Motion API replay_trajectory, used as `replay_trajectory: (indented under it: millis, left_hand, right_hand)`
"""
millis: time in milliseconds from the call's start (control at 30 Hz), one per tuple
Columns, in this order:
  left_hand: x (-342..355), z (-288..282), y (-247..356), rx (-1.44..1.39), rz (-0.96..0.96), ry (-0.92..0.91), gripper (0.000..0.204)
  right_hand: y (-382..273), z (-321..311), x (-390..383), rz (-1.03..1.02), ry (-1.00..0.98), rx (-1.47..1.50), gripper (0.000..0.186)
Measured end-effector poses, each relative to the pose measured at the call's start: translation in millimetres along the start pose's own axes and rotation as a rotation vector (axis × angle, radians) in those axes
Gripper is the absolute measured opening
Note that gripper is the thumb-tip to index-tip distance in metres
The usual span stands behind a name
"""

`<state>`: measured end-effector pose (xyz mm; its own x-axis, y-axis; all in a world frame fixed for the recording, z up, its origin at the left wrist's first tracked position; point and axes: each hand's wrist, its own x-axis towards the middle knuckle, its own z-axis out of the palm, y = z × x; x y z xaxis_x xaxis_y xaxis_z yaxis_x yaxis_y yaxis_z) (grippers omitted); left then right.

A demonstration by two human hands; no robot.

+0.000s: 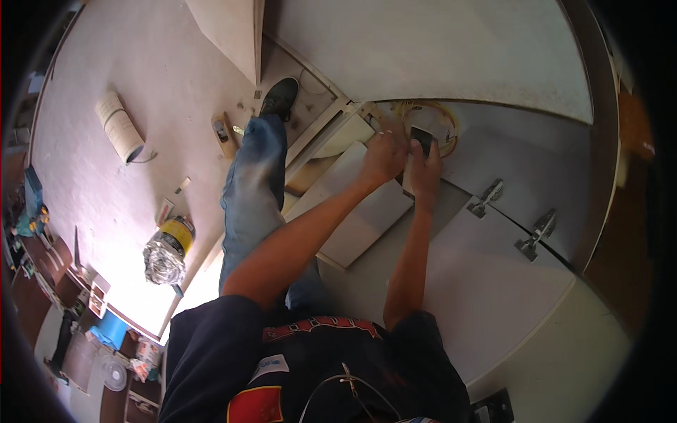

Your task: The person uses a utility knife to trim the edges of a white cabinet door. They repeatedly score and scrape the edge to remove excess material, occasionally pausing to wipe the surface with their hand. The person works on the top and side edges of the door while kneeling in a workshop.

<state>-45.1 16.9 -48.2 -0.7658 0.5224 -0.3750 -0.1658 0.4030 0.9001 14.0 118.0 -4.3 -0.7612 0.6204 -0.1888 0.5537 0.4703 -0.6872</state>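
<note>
Both my hands meet over the cabinet opening, right of centre. My right hand (425,173) is wrapped round a small dark rectangular block (422,137), its thumb pressed on the near end. Close on its left, my left hand (384,156) is curled, its fingers partly blurred; what it grips is hidden. A narrow pale strip (407,182) shows between the hands, and I cannot tell whether it is part of the block. Below them a pale flat board (363,208) lies aslant beside my leg. A coil of yellowish cable (448,127) lies just beyond my right hand.
A cabinet door (493,282) with two metal hinges (485,197) lies open on the right. Left of my leg, on the pale surface, are a hand plane (224,136), a paper-wrapped cylinder (118,128) and a foil-covered can (169,250). Tools and clutter (106,328) crowd the lower left.
</note>
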Motion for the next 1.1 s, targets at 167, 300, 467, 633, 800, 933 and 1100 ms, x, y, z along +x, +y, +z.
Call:
replay_trajectory:
  millis: [167, 300, 467, 633, 800, 933, 1100]
  left_hand:
    - [2.1, 2.2, 10.1, -0.381, 0.022, 0.073, 0.041]
    - [12.0, 26.5, 11.9, -0.542, 0.115, 0.381, 0.056]
    - [11.8, 17.0, 29.3, -0.575, -0.080, 0.159, 0.063]
    - [11.0, 25.7, 35.9, -0.625, -0.115, 0.264, 0.064]
    - [6.2, 19.9, 36.8, -0.620, -0.145, 0.248, 0.069]
    - [4.2, 14.4, 19.2, -0.382, 0.006, 0.242, 0.073]
    - [26.8, 2.7, -28.6, -0.076, 0.264, 0.253, 0.075]
  right_hand:
    - [-3.5, 4.6, 25.2, -0.169, -0.066, -0.088, 0.033]
    - [-6.7, 13.2, 36.6, -0.239, -0.093, -0.138, 0.027]
    - [-25.2, -8.0, 38.8, -0.192, -0.215, -0.494, 0.027]
    - [-41.4, -16.0, 40.9, -0.196, -0.297, -0.625, 0.029]
    - [-5.5, -12.8, 50.7, -0.269, -0.278, -0.449, 0.033]
    - [43.6, 26.3, 52.5, 0.021, -0.244, 0.527, 0.034]
    - [47.0, 95.5, 50.2, -0.321, -0.029, 0.563, 0.034]
